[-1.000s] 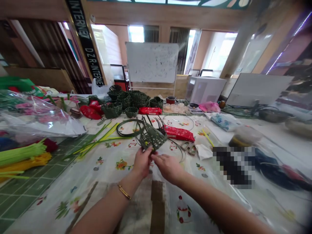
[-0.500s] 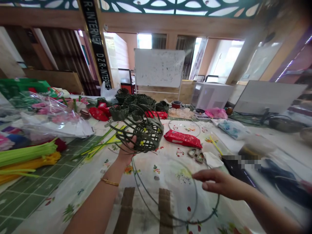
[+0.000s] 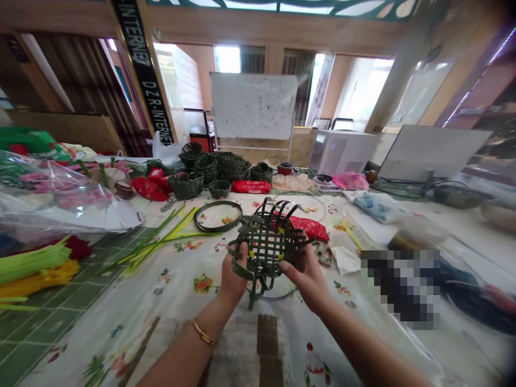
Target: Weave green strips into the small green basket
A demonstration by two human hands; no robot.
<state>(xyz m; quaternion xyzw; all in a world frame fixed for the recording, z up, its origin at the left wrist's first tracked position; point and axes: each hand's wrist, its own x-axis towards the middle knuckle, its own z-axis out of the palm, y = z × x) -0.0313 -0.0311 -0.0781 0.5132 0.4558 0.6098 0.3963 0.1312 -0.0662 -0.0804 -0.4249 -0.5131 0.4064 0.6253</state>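
Note:
A half-woven dark green basket [image 3: 266,242] is held up over the table, its open lattice facing me and loose strip ends curling around its rim. Small yellow bits show at several crossings. My left hand [image 3: 236,274] grips its left side, thumb on the front. On the opposite side my right hand [image 3: 308,274] is closed around the edge, its thumb pressing near the lower yellow bit. Below and behind the basket lies a thin wire hoop [image 3: 278,297], partly hidden by it. A coil of dark green strip [image 3: 197,221] rests just beyond, to the left.
Finished green baskets [image 3: 186,185] stand along the back. A red packet [image 3: 312,227] and scissors [image 3: 324,252] lie behind my right hand. Green and yellow strips [image 3: 161,239] spread at left, near bundled stems [image 3: 36,263]. A white tissue [image 3: 346,260] lies at right.
The basket has moved right and down toward the middle, turned with its lattice facing me. My right hand has come in from the right and taken hold of it. The view has shifted slightly.

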